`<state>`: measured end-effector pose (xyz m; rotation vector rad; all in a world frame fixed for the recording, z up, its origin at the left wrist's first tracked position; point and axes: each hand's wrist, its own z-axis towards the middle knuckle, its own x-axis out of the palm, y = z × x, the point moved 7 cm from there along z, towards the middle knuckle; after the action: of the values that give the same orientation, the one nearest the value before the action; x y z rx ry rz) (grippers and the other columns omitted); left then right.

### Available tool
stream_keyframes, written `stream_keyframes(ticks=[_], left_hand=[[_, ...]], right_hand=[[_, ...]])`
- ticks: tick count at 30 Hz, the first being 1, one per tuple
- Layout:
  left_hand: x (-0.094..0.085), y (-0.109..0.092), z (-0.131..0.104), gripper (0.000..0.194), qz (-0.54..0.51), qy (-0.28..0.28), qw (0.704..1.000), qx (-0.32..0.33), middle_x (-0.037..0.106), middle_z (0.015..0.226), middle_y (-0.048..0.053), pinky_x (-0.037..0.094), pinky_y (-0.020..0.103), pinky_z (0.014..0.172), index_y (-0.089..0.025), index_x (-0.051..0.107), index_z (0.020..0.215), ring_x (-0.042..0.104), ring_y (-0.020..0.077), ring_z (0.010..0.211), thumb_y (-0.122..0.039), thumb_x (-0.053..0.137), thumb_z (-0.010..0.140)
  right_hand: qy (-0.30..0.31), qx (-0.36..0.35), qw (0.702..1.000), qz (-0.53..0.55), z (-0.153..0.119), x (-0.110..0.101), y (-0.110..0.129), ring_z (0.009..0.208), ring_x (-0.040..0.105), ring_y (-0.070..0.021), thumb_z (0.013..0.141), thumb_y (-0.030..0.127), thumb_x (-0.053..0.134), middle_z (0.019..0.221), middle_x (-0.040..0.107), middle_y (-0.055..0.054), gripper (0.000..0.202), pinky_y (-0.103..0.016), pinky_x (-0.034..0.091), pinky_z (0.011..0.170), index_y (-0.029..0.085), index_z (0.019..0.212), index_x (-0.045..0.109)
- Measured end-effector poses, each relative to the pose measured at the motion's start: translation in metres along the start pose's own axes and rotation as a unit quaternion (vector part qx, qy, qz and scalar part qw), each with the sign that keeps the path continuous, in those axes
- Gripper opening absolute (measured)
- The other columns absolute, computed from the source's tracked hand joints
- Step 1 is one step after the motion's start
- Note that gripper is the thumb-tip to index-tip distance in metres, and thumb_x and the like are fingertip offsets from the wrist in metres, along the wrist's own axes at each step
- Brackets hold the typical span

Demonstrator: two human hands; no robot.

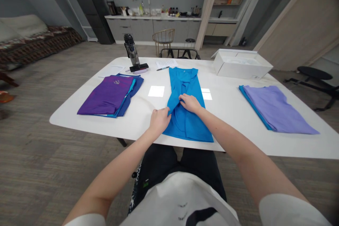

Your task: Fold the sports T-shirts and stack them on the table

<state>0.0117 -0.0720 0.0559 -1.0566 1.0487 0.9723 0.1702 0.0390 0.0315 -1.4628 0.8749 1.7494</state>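
A bright blue garment point(197, 123) lies lengthwise on the white table in front of me, its neckline at the far end and its hem by the near edge. My left hand point(159, 120) is closed on its left edge, fingers pinched on the cloth. Near the garment's middle, my right hand point(190, 103) has its fingers curled on a raised fold. To the left lies a stack of folded garments with a purple one point(108, 95) on top. A lilac garment point(278, 107) rests over a blue one at the right.
A black handheld vacuum point(132, 54) stands at the table's far left, near papers and a pen point(162, 68). An open white box point(241, 65) sits at the far right. Beyond the table are chairs and a kitchen counter point(159, 17).
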Motion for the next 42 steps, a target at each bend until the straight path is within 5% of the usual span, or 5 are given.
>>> stream_keyframes(ticks=[6,11,25,34,42], left_hand=[[0.015,-0.029,-0.036,0.015,-0.059,-0.049,0.996,0.053,0.072,0.107,0.003,0.044,0.036,0.085,-0.025,0.064,0.110,0.067,0.0221,0.100,-0.022,0.056,0.097],[0.034,-0.031,-0.055,0.026,-0.029,-0.053,0.996,0.059,0.069,0.108,0.007,0.041,0.042,0.089,-0.023,0.063,0.112,0.062,0.0256,0.104,-0.011,0.060,0.089],[0.019,-0.070,-0.070,0.028,-0.021,-0.043,0.969,0.244,0.068,0.094,0.008,0.039,0.042,0.097,-0.020,0.067,0.106,0.062,0.0231,0.094,-0.032,0.042,0.105],[0.030,-0.028,-0.054,0.041,-0.068,0.088,0.936,0.333,0.068,0.123,0.007,0.045,0.037,0.100,-0.024,0.070,0.123,0.060,0.0214,0.115,-0.007,0.044,0.095],[0.037,-0.002,-0.049,0.049,-0.090,0.113,0.922,0.359,0.067,0.134,0.006,0.043,0.041,0.108,-0.028,0.070,0.127,0.058,0.0228,0.124,-0.004,0.047,0.091]], right_hand=[[-0.024,-0.102,0.994,0.018,-0.045,0.001,0.043,0.096,0.060,-0.0216,0.101,0.027,0.054,0.108,0.064,-0.008,0.022,-0.031,0.036,0.081,0.023,0.119,0.067],[-0.030,-0.093,0.995,0.017,-0.077,0.004,0.036,0.093,0.059,-0.0207,0.103,0.026,0.052,0.105,0.064,-0.008,0.020,-0.032,0.035,0.080,0.021,0.112,0.069],[-0.040,-0.130,0.989,0.060,-0.130,-0.016,0.054,0.094,0.058,-0.0226,0.100,0.020,0.047,0.106,0.067,-0.011,0.030,-0.036,0.035,0.085,0.020,0.116,0.073],[0.034,-0.135,0.984,0.110,-0.156,-0.008,0.057,0.099,0.060,-0.0226,0.104,0.041,0.050,0.105,0.067,-0.009,0.035,-0.035,0.038,0.082,0.026,0.128,0.072],[0.100,-0.105,0.974,0.176,-0.167,-0.010,0.048,0.100,0.061,-0.0219,0.108,0.049,0.036,0.105,0.066,-0.008,0.044,-0.037,0.041,0.086,0.032,0.136,0.067]])
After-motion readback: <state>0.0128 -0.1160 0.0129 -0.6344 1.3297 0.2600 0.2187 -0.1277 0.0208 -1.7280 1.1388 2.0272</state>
